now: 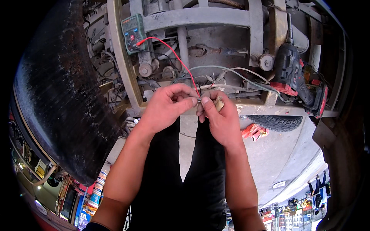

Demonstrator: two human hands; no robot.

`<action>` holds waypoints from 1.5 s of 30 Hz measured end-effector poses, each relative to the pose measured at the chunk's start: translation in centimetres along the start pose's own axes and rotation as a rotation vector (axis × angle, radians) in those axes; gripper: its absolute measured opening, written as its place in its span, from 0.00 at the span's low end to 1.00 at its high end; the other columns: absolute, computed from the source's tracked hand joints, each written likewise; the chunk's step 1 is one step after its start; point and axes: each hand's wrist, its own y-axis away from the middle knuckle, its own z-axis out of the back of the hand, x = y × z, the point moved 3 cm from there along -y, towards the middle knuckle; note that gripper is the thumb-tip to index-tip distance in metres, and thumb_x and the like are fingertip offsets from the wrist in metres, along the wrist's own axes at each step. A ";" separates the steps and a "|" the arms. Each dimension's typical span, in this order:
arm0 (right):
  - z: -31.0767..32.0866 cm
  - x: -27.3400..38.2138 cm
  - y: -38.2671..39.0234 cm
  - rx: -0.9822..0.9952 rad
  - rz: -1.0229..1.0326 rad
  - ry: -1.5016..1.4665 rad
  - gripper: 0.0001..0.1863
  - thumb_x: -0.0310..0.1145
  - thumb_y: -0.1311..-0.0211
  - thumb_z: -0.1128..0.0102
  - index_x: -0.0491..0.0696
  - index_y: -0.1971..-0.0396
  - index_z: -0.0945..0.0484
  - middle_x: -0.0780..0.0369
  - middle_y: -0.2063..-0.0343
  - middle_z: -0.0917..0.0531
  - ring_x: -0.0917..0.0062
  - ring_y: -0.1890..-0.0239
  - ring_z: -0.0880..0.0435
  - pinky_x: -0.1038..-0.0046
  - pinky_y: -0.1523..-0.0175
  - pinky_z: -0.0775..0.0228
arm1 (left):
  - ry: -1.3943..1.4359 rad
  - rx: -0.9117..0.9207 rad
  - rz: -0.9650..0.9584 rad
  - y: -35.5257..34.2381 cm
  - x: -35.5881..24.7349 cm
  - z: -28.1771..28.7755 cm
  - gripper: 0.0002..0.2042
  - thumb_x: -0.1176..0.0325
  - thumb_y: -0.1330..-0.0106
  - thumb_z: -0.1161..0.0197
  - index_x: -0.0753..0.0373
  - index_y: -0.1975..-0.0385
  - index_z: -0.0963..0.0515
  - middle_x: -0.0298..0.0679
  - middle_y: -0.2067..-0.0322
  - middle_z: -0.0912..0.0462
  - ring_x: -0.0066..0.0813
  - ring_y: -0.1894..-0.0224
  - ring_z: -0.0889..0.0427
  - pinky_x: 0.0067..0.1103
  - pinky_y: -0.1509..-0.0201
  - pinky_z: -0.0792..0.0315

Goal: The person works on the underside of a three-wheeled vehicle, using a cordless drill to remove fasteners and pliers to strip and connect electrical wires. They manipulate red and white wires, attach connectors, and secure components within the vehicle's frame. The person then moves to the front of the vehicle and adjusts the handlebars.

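Note:
My left hand and my right hand meet over the frame, thumbs and forefingers pinched together. Between the thumb tips shows a small silvery cylinder, gripped from both sides; its exact kind is too small to tell. A red test lead runs from the green-cased multimeter down to my fingertips, where its end is hidden. The black test lead also drops toward my hands and gets lost among the wiring. A pale yellowish piece sticks out between the fingers of my right hand.
A vehicle's metal frame spans the top, with loose cables along its near rail. On its right lies a cordless power tool. A large dark panel stands left. A tyre and red cloth lie below.

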 end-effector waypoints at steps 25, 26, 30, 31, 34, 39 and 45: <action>-0.1 0.1 -0.5 -0.116 0.008 -0.144 0.09 0.33 0.32 0.43 0.42 0.65 0.26 0.64 0.77 0.21 0.84 0.78 0.25 0.80 0.71 0.32 | -0.037 -0.031 -0.111 -0.2 -0.7 -0.5 0.08 0.70 0.34 0.40 0.68 0.60 0.22 0.35 0.69 0.17 0.17 0.65 0.21 0.18 0.58 0.27; -0.1 0.1 -0.5 -0.165 0.037 -0.089 0.09 0.33 0.32 0.42 0.41 0.65 0.25 0.63 0.77 0.21 0.82 0.77 0.24 0.79 0.70 0.31 | -0.014 -0.040 -0.084 -0.3 -0.6 -0.6 0.08 0.72 0.34 0.40 0.68 0.60 0.22 0.34 0.69 0.18 0.17 0.65 0.21 0.18 0.58 0.27; -1.0 0.7 0.4 -0.405 0.327 0.453 0.09 0.31 0.35 0.40 0.41 0.62 0.24 0.57 0.73 0.18 0.71 0.74 0.19 0.72 0.66 0.26 | 0.044 -0.097 -0.067 -0.6 -0.2 -1.2 0.08 0.71 0.34 0.40 0.68 0.60 0.22 0.33 0.71 0.19 0.16 0.66 0.23 0.17 0.60 0.28; -1.2 0.6 0.6 -0.426 0.332 0.469 0.09 0.31 0.35 0.40 0.41 0.62 0.23 0.56 0.72 0.18 0.68 0.73 0.18 0.70 0.64 0.26 | 0.041 -0.118 -0.065 -0.7 -0.1 -1.3 0.09 0.70 0.35 0.39 0.68 0.60 0.22 0.33 0.72 0.19 0.16 0.67 0.22 0.17 0.61 0.28; -1.8 0.2 1.2 -0.473 0.277 0.393 0.08 0.29 0.36 0.41 0.42 0.59 0.22 0.54 0.70 0.17 0.63 0.67 0.16 0.67 0.60 0.25 | 0.023 -0.147 -0.087 -0.7 0.1 -1.7 0.09 0.71 0.35 0.39 0.68 0.60 0.22 0.32 0.73 0.20 0.15 0.68 0.24 0.16 0.62 0.29; -1.7 0.2 1.4 -0.449 0.268 0.282 0.09 0.30 0.34 0.40 0.41 0.58 0.21 0.59 0.68 0.16 0.79 0.66 0.19 0.76 0.59 0.27 | 0.038 -0.116 -0.077 -0.5 0.1 -2.1 0.08 0.71 0.35 0.39 0.69 0.61 0.22 0.33 0.73 0.20 0.15 0.68 0.24 0.16 0.63 0.29; -1.5 0.3 1.3 -0.434 0.169 0.148 0.09 0.33 0.34 0.39 0.43 0.60 0.21 0.60 0.70 0.15 0.83 0.69 0.20 0.78 0.61 0.28 | 0.076 -0.135 -0.015 -0.8 -0.1 -1.9 0.08 0.73 0.35 0.38 0.69 0.61 0.21 0.36 0.71 0.17 0.16 0.66 0.21 0.18 0.59 0.27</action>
